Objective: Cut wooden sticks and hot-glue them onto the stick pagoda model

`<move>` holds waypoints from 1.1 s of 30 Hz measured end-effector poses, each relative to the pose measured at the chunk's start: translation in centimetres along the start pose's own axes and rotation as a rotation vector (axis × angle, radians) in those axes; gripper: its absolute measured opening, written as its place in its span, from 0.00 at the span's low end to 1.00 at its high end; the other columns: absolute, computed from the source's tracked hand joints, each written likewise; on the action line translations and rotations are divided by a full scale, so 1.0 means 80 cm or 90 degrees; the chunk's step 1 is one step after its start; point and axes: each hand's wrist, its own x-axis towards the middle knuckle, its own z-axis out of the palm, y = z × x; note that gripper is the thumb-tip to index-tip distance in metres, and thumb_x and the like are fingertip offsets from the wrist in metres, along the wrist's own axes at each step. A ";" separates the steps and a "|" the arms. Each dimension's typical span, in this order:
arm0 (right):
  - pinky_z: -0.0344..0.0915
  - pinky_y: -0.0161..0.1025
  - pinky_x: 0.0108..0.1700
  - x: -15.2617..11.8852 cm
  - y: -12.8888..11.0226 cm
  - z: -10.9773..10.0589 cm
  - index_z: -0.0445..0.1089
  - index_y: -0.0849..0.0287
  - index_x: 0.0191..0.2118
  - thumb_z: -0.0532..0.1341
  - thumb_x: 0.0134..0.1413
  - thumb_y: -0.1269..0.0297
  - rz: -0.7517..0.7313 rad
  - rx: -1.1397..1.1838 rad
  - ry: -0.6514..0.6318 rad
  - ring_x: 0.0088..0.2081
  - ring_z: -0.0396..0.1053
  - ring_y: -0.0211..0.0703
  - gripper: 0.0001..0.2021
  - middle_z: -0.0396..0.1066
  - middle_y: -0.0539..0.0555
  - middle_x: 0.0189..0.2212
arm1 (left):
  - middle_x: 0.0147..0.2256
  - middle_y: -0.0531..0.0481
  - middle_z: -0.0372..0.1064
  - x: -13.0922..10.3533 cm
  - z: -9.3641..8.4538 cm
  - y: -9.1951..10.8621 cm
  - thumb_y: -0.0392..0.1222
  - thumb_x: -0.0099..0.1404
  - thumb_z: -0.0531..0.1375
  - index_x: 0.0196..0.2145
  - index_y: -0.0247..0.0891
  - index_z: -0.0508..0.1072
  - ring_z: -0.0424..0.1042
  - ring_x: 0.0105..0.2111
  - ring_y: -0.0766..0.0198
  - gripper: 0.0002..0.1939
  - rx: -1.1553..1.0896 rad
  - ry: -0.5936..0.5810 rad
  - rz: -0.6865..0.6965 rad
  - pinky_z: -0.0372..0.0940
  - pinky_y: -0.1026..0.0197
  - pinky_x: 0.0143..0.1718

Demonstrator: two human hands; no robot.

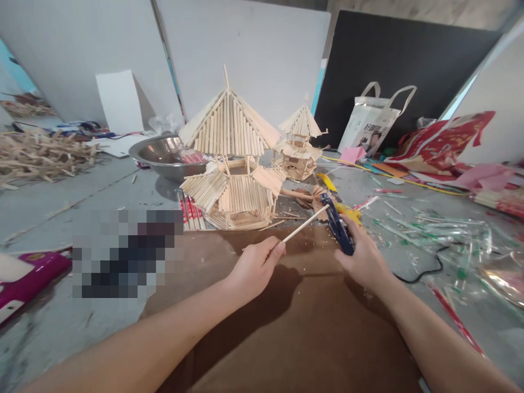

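Observation:
My left hand [257, 266] is closed around a thin wooden stick [305, 224], which slants up to the right. In my right hand [362, 254] is a dark blue hand cutter [339, 226], its head pointing up and away. The stick's far end is at the cutter's head; whether the blades touch it I cannot tell. Just beyond my hands stands a pavilion model [241, 194] built of the same kind of sticks, with a pointed roof [230, 123] over its lower tier. A smaller stick pavilion [301, 142] stands behind it to the right.
Brown sheet [311, 327] lies under my hands. A metal bowl [153, 155], a pile of wooden pieces [36, 155] and a purple tool [36, 278] are on the left. Clear plastic wrappers [446, 234], a black cable [428, 275] and a white bag [360, 123] are on the right.

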 end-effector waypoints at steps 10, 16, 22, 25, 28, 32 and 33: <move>0.59 0.44 0.43 -0.004 -0.002 0.001 0.55 0.56 0.50 0.53 0.36 0.69 -0.052 -0.030 -0.016 0.42 0.64 0.50 0.28 0.66 0.57 0.42 | 0.19 0.55 0.58 0.007 -0.001 -0.015 0.50 0.61 0.44 0.23 0.37 0.63 0.56 0.21 0.69 0.18 0.044 -0.024 0.040 0.49 0.66 0.24; 0.60 0.43 0.42 -0.005 -0.003 0.000 0.56 0.58 0.48 0.53 0.35 0.69 -0.049 -0.042 -0.020 0.41 0.65 0.50 0.27 0.67 0.57 0.41 | 0.18 0.55 0.56 0.007 -0.001 -0.015 0.48 0.62 0.44 0.23 0.37 0.63 0.55 0.20 0.70 0.17 0.074 -0.033 0.065 0.48 0.67 0.23; 0.60 0.44 0.43 -0.005 -0.004 -0.001 0.57 0.60 0.49 0.53 0.36 0.69 -0.049 -0.058 -0.038 0.42 0.65 0.51 0.27 0.67 0.58 0.41 | 0.18 0.56 0.54 0.009 -0.003 -0.016 0.47 0.62 0.44 0.22 0.37 0.61 0.54 0.20 0.70 0.17 0.100 -0.033 0.072 0.47 0.67 0.22; 0.60 0.44 0.43 -0.005 -0.003 -0.001 0.57 0.61 0.48 0.53 0.35 0.69 -0.052 -0.067 -0.035 0.43 0.65 0.51 0.26 0.67 0.59 0.42 | 0.18 0.56 0.55 0.010 -0.005 -0.016 0.48 0.62 0.43 0.23 0.37 0.61 0.54 0.20 0.70 0.17 0.116 -0.041 0.069 0.47 0.67 0.22; 0.61 0.42 0.42 -0.005 -0.003 -0.003 0.57 0.59 0.48 0.52 0.35 0.70 -0.059 -0.074 -0.031 0.42 0.65 0.50 0.26 0.68 0.57 0.41 | 0.18 0.56 0.54 0.011 -0.007 -0.015 0.49 0.62 0.43 0.22 0.36 0.61 0.53 0.20 0.71 0.18 0.126 -0.046 0.067 0.47 0.67 0.22; 0.61 0.41 0.40 -0.005 -0.004 -0.006 0.58 0.58 0.47 0.52 0.35 0.72 -0.061 -0.093 -0.027 0.39 0.67 0.47 0.25 0.69 0.55 0.39 | 0.18 0.56 0.53 0.012 -0.010 -0.012 0.49 0.62 0.42 0.21 0.36 0.60 0.52 0.19 0.71 0.19 0.152 -0.054 0.069 0.47 0.67 0.21; 0.62 0.40 0.39 -0.005 -0.004 -0.006 0.59 0.58 0.46 0.51 0.35 0.72 -0.055 -0.100 -0.028 0.39 0.67 0.47 0.25 0.69 0.55 0.38 | 0.18 0.56 0.53 0.012 -0.010 -0.012 0.49 0.62 0.42 0.21 0.36 0.61 0.52 0.19 0.71 0.19 0.158 -0.058 0.069 0.47 0.67 0.22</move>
